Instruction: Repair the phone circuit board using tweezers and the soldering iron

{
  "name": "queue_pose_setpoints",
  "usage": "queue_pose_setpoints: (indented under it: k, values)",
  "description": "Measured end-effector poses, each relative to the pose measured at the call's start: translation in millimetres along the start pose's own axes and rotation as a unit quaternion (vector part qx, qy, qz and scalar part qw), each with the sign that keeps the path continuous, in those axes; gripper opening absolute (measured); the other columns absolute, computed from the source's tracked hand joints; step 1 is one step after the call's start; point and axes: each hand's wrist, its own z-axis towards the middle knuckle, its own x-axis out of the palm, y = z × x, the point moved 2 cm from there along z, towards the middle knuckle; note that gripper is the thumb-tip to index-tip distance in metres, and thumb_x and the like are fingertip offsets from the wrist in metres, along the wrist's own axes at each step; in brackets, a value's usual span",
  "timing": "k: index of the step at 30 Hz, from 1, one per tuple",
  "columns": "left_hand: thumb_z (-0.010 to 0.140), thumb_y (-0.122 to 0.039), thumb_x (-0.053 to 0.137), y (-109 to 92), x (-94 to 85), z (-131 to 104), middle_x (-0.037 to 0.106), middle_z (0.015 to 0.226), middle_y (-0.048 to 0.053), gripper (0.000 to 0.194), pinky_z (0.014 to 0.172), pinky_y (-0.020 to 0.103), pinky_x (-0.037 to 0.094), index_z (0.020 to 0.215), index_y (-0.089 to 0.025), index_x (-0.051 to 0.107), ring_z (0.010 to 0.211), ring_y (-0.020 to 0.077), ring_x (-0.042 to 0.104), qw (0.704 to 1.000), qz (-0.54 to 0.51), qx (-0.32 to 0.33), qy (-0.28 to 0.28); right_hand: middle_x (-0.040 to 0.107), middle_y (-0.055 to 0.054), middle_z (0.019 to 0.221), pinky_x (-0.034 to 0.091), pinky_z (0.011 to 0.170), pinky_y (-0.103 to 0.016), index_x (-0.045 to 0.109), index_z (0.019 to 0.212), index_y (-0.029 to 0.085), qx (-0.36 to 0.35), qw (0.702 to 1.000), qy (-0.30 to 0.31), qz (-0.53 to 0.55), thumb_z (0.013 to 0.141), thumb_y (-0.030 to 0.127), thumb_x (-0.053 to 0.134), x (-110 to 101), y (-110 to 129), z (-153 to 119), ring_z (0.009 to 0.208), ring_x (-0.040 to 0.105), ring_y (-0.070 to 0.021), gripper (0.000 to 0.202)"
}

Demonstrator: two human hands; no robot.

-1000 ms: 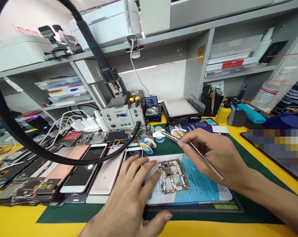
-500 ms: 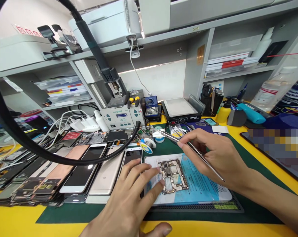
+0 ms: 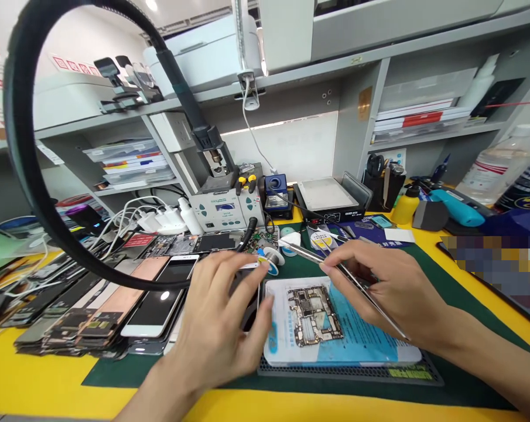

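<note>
My right hand (image 3: 385,290) holds tweezers (image 3: 300,253), left hand (image 3: 223,319) wide and empty near the spool (image 3: 272,259); board (image 3: 307,303) looks loose on the case (image 3: 361,347), so a stray knuckle could slide it or a tweezer slip scratch it.

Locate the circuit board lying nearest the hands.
In the head view, the circuit board lies in the lower half, just right of centre, on the blue-and-white pad, between the left hand and the right hand.
</note>
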Motion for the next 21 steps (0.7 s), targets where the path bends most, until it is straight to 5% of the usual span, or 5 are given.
queue_pose_setpoints:
  k: [5, 21]
  values:
    - [0.100, -0.019, 0.058, 5, 13.6, 22, 0.058, 0.152, 0.016, 0.047, 0.116, 0.066, 0.038, 0.145, -0.009, 0.058, 0.137, 0.0410, 0.050, 0.996, 0.070, 0.016, 0.051, 0.073, -0.005, 0.084, 0.052, 0.063, -0.027, 0.066, 0.100, 0.017, -0.038, 0.999, 0.011, 0.021, 0.097, 0.005, 0.061, 3, 5, -3, 0.071, 0.070, -0.0156, 0.013]
    - [0.099, -0.020, 0.059, 0, 10.8, 17, 0.062, 0.147, 0.017, 0.042, 0.119, 0.066, 0.035, 0.139, -0.009, 0.060, 0.137, 0.0389, 0.050, 0.996, 0.078, 0.020, 0.041, 0.072, -0.006, 0.083, 0.055, 0.062, -0.029, 0.064, 0.101, 0.016, -0.075, 0.997, 0.009, 0.022, 0.095, 0.001, 0.061, 2, 9, -5, 0.071, 0.071, -0.0186, 0.016]
